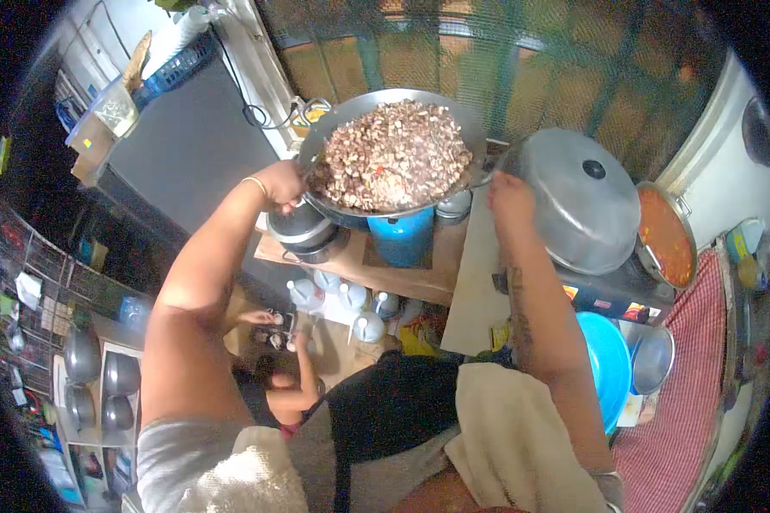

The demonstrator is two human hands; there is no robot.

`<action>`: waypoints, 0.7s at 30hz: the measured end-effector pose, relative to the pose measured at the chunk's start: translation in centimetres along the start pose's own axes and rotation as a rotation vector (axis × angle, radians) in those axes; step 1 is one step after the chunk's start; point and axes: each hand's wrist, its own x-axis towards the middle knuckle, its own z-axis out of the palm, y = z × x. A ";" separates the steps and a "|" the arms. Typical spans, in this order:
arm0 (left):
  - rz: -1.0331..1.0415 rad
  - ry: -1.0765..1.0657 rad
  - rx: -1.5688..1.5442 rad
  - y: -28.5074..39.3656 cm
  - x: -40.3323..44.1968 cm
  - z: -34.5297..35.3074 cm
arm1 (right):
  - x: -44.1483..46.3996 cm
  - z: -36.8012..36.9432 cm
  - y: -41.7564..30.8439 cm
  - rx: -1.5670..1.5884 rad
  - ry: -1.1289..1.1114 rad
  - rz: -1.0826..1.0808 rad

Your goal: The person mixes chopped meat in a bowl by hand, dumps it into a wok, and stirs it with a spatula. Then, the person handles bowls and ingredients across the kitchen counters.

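Note:
A wide metal wok (316, 147) full of chopped brown and pale pieces (393, 150), with bits of red and green on top, is held up in front of me. My left hand (281, 185) is closed around the handle on its left side. On the other side my right hand (512, 201) is closed at the right handle, which my fingers mostly hide. Just right of that hand a large domed metal lid (565, 192) with a black knob sits over the stove (616, 295).
A pot of red stew (666, 235) stands at the right, above a blue basin (606, 368). Below the wok are a blue container (402, 238), a rice cooker (302, 231) and a wooden shelf (359, 267). Several plastic jugs (351, 296) stand near another person's hands (298, 342).

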 end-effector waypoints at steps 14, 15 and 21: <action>0.147 0.100 -0.121 3.7 -6.4 2.5 | -0.7 1.0 -3.2 0.154 0.022 0.069; 0.124 0.116 0.016 4.1 -6.9 2.1 | -0.9 1.0 -3.2 0.188 0.032 0.082; 0.488 0.497 0.561 3.0 -5.0 1.2 | -1.3 0.5 -1.2 0.295 -0.038 0.021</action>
